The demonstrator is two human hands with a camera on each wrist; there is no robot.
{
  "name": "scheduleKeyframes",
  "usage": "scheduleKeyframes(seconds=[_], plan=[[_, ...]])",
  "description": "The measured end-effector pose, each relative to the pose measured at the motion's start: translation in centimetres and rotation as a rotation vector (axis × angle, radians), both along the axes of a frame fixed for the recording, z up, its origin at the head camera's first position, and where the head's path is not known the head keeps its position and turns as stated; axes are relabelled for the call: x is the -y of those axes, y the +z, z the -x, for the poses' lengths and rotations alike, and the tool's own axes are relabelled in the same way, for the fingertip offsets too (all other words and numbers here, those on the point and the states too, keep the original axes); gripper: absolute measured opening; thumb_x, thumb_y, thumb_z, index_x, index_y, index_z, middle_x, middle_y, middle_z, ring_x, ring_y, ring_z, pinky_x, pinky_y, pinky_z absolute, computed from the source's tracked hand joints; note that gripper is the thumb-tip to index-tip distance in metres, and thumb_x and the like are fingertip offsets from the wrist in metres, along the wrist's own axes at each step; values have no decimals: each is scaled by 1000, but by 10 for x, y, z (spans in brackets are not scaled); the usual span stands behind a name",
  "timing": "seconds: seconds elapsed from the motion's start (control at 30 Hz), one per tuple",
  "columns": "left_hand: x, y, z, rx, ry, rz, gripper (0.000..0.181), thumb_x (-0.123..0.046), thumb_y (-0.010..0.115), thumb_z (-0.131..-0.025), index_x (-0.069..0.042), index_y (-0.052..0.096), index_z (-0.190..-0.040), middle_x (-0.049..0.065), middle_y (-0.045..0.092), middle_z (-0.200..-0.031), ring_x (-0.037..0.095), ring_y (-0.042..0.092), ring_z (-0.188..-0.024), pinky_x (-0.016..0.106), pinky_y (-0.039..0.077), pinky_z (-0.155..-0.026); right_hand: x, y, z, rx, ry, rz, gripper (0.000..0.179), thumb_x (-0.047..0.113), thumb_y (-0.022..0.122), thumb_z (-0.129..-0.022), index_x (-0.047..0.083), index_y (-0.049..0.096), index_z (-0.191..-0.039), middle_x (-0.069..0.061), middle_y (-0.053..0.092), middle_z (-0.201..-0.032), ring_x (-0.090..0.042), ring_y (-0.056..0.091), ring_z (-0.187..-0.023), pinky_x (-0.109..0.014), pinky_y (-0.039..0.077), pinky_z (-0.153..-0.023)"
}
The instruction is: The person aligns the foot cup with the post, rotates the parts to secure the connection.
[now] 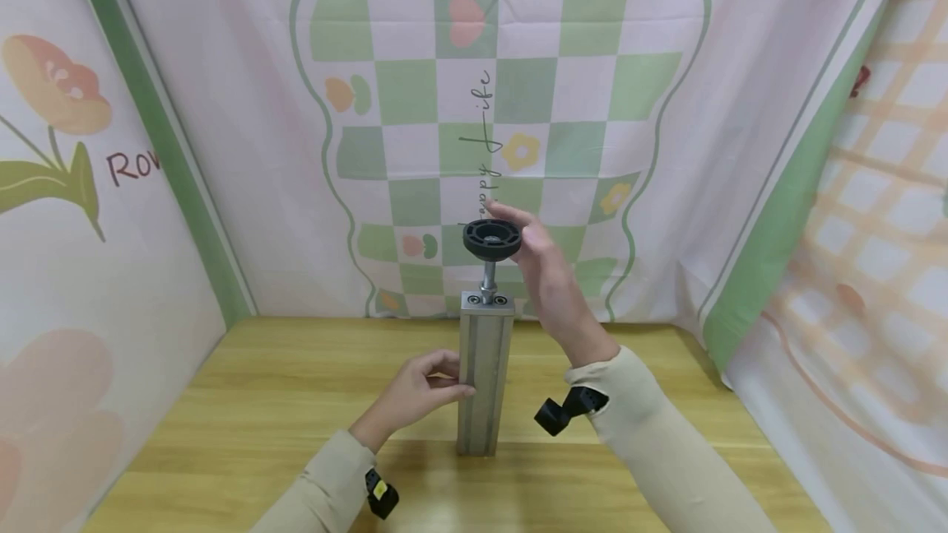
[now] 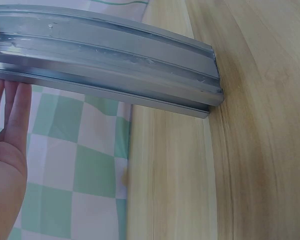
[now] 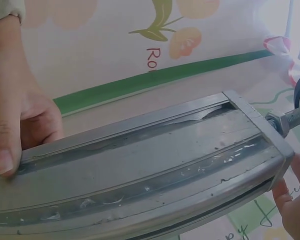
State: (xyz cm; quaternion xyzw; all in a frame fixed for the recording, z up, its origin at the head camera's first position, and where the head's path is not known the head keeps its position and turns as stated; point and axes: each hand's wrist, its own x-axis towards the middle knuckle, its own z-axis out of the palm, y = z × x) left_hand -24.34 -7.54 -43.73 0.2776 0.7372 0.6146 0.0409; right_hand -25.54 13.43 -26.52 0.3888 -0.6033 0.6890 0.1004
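An aluminium profile (image 1: 481, 385) stands upright on the table, its metal end plate (image 1: 507, 303) on top. From this plate rises a threaded stud (image 1: 489, 276) with a nut, topped by a round black levelling foot (image 1: 492, 238) with a hollow, ribbed face. My left hand (image 1: 415, 389) holds the profile's side around mid-height, thumb (image 3: 6, 159) on the near face and fingers behind. Beside the black foot, my right hand (image 1: 551, 286) is raised with fingers extended along its right and far side, fingertips close to the rim. The right wrist view shows only part of that hand.
The wooden table (image 1: 296, 401) ends at a checkered curtain (image 1: 415, 146) behind the profile. Printed curtains hang at the left (image 1: 67, 270) and right (image 1: 852, 286). A small black camera (image 1: 566, 410) sits on the right wrist, another (image 1: 381, 496) on the left.
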Motion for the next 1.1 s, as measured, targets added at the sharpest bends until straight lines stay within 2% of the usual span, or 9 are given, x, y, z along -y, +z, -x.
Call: scheduleKeyframes(seconds=[0.17,0.3,0.5,0.77,0.9,1.0,1.1], plan=[[-1,-1,0,-4,1,-5,30,-13,79,-88,-5,66,-114,9,66,-105,23,67,-97,32,60,-83,1,0,-2,21,8,11,42,34,33,-106,12,54,-135,-14,42,-154,-30,33,-144,-54,19,-118],[-1,0,-1,-1,3,-2,30,-13,79,-88,-4,66,-114,9,66,-105,23,67,-97,32,60,-83,3,0,-3,33,3,39,36,30,34,-104,16,55,-130,-16,47,-150,-31,39,-140,-51,21,-118],[-1,2,-3,11,6,-7,30,-13,79,-89,-4,66,-114,9,66,-105,22,67,-97,31,60,-83,6,0,-4,35,-23,68,31,26,35,-102,16,55,-123,-18,50,-145,-30,42,-137,-45,26,-116],[-1,2,-4,12,13,1,29,-12,78,-89,-4,66,-114,8,66,-106,21,66,-98,30,59,-85,7,1,-10,42,-141,33,18,25,46,-101,17,52,-115,-15,50,-142,-29,49,-128,-41,36,-109],[-1,2,-4,21,11,-1,29,-12,78,-90,-4,66,-115,8,66,-105,21,66,-98,30,59,-84,7,2,-14,60,-182,33,15,23,55,-97,17,52,-111,-12,50,-137,-29,54,-116,-34,46,-100],[-1,2,-4,22,8,-5,29,-11,78,-90,-3,65,-115,9,66,-105,22,67,-97,30,60,-84,9,4,-16,32,-228,18,18,21,62,-94,14,52,-107,-8,48,-131,-29,52,-106,-29,51,-86],[-1,2,-5,18,7,-7,29,-10,78,-89,-3,65,-115,9,66,-105,22,67,-98,31,60,-85,11,5,-17,-34,-285,-13,22,19,67,-93,9,51,-104,-6,44,-125,-28,49,-105,-28,49,-86]])
